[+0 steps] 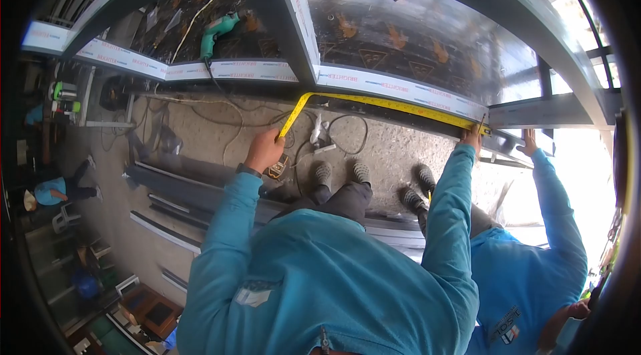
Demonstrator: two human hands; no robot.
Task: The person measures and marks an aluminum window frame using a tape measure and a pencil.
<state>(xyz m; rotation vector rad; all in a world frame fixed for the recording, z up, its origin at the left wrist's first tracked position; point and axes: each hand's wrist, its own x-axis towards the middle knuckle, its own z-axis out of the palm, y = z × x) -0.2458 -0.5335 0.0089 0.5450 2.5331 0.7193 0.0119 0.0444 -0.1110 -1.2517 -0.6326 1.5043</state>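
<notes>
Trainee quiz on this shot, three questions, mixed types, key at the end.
1. True or false: the yellow tape measure runs straight, with no bend, from the wearer's left hand to the right hand.

2. Multiple choice: what colour is the power tool lying on the dark panel?
A) Red
B) Green
C) Yellow

3. Fill the gap: of the wearer's two hands, the ____ one is nearer the co-worker's hand.

Key:
1. False; it bends down toward the left hand.
2. B
3. right

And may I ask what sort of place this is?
It looks like a workshop where frames are built: a tape is stretched along a large frame, with a power tool and loose bars nearby.
</notes>
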